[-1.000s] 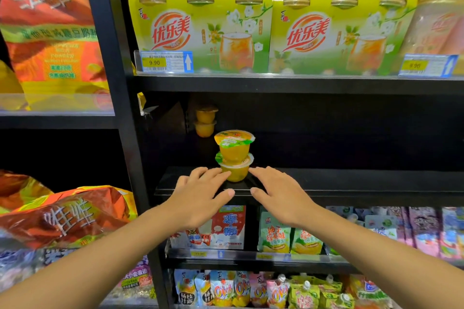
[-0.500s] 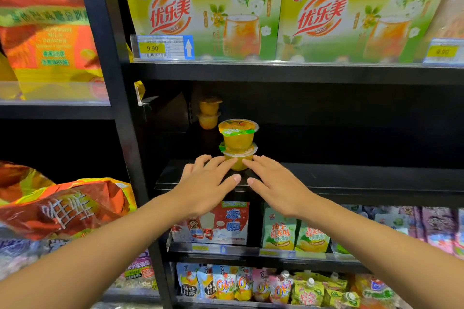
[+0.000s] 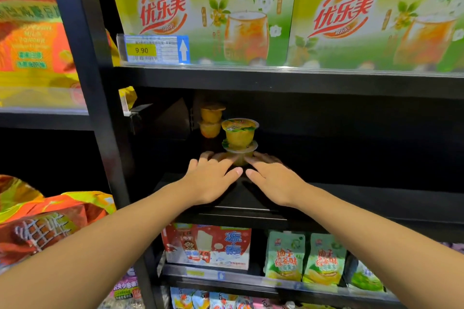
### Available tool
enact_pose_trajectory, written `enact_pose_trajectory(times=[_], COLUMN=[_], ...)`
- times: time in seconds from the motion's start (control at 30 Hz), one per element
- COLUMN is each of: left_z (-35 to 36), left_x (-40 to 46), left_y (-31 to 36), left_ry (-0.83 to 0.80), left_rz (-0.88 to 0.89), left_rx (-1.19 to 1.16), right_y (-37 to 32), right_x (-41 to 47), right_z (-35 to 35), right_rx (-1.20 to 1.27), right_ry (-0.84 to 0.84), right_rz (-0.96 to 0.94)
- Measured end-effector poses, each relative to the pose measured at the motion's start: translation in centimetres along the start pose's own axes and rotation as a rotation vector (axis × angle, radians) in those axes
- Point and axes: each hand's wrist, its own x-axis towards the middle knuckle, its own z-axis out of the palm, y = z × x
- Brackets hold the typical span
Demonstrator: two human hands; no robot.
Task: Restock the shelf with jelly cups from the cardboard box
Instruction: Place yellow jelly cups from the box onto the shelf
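Green drink multipacks [image 3: 203, 17] above — price tag [image 3: 157, 49]; pouches [image 3: 285, 256] below.

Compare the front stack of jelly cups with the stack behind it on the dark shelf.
The front stack stands nearer the shelf edge and looks larger; the rear stack sits deeper and to its left. Fingertips of the left hand and right hand flank the front stack's lower cup; nothing touches the rear stack. The front stack's green-printed lid shows; the rear stack's looks plain. Both are two yellow cups, upright.
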Motion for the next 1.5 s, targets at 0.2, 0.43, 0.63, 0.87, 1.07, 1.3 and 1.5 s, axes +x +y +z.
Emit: enact_pose_trajectory(times=[0.2,0.43,0.63,0.87,1.07,1.3,1.5], left_z=[0.4,1.4,1.4,2.5,2.7,1.9,1.0], left_x=[3.3,7.9,11.6,14.8,16.3,16.7,15.3], left_y=[0.0,-0.9,-1.7,-2.2,-2.1,-1.7,-1.5], left_ry=[0.018,0.082,0.064,0.078,0.074,0.062,0.111], left_rz=[-0.013,-0.046,-0.036,-0.036,-0.064,-0.055,-0.049], left_rx=[-0.082,-0.032,-0.033,-0.049,-0.065,-0.063,-0.095], right_y=[1.5,3.0,4.4,5.9,6.6,6.8,5.5], right_x=[3.7,7.6,11.2,13.7,14.5,15.0,12.9], right_z=[0.8,1.0,0.7,1.4,1.0,0.6,-0.6], right_rx=[0.013,0.038,0.056,0.065,0.033,0.075,0.101], right_ry=[-0.026,0.022,0.022,0.037,0.037,0.019,0.037], right_rz=[0.032,0.019,-0.009,0.021,0.011,0.049,0.09])
